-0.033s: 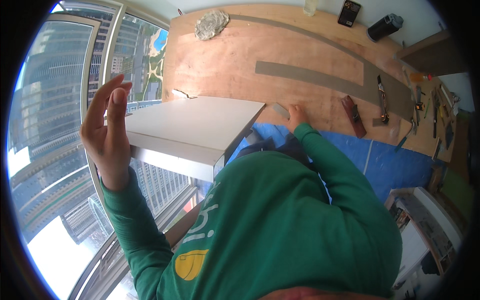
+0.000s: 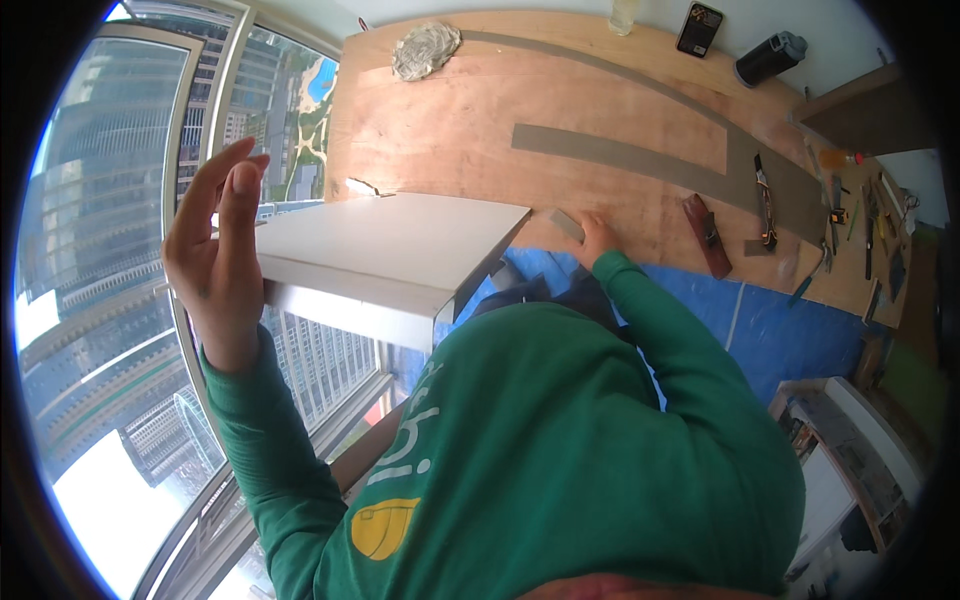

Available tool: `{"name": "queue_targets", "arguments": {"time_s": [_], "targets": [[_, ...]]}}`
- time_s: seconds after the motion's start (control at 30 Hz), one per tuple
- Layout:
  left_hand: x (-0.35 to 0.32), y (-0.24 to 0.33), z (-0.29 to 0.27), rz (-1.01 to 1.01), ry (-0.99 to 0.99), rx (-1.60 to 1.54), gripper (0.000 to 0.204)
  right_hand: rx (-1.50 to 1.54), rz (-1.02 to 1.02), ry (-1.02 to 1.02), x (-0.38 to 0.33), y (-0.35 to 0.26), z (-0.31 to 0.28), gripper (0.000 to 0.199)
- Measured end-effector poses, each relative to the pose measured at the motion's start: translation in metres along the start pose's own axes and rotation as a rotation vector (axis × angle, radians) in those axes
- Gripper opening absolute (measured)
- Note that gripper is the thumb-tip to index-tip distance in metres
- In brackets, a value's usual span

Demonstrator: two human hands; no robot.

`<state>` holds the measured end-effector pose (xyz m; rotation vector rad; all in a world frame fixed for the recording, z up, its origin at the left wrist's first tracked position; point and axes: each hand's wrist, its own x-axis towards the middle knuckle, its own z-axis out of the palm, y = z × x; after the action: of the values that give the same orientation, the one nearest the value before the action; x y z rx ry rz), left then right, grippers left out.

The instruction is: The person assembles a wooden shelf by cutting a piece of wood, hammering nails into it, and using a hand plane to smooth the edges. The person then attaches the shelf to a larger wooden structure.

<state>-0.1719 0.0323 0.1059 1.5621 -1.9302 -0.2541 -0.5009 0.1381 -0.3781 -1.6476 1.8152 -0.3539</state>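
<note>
The left hand (image 2: 215, 275) is raised beside the left end of a white panel (image 2: 400, 235) and hides that end, so whether its bent, upward-pointing fingers and thumb grip the panel cannot be told. The panel lies at the near left of the desk (image 2: 455, 110), with its thick pale edge toward the person; the green-sleeved torso (image 2: 590, 440) blocks the view below its near corner. The right hand (image 2: 598, 240) rests at the desk's near edge, fingers drawn close together against one end of a small grey strip (image 2: 566, 223); that end is covered, and a firm pinch cannot be confirmed. A clear glass (image 2: 621, 16) is cut off at the top, and the small tools crowding the desk's right end are hard to tell apart. The wooden desktop carries long grey-brown bands (image 2: 630, 160), a crumpled pale bundle (image 2: 426, 50), a phone (image 2: 699, 28) and a dark bottle (image 2: 770, 59). Blue sheeting (image 2: 700, 295) covers the floor; tall windows (image 2: 110, 250) on the left overlook high buildings.
</note>
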Motion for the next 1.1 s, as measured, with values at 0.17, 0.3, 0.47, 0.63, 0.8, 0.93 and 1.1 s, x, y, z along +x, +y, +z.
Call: {"name": "queue_targets", "arguments": {"time_s": [0.17,0.3,0.47,0.63,0.8,0.93,1.1], "targets": [[0.036,-0.005,0.010,0.093,0.008,0.037,0.043,0.242,0.102,-0.213,-0.061,0.056,-0.051,0.029],[0.063,-0.020,0.030,0.163,-0.005,0.085,0.045,0.277,0.323,-0.221,-0.123,0.128,-0.088,0.030],[0.063,-0.015,0.035,0.091,-0.009,0.067,0.047,0.387,0.533,-0.120,-0.183,0.180,-0.109,0.030],[0.065,-0.015,0.033,0.063,-0.014,0.115,0.047,0.264,0.836,-0.547,-0.200,0.183,-0.124,0.035],[0.070,-0.013,0.037,0.041,-0.037,0.106,0.044,0.018,0.816,-0.409,-0.239,0.250,-0.098,0.054],[0.068,-0.008,0.033,0.051,-0.056,0.115,0.044,-0.033,0.876,-0.253,-0.240,0.289,-0.091,0.049],[0.053,-0.021,0.028,-0.029,-0.048,0.040,0.041,-0.303,0.332,-0.171,-0.237,0.352,-0.076,0.024]]}}
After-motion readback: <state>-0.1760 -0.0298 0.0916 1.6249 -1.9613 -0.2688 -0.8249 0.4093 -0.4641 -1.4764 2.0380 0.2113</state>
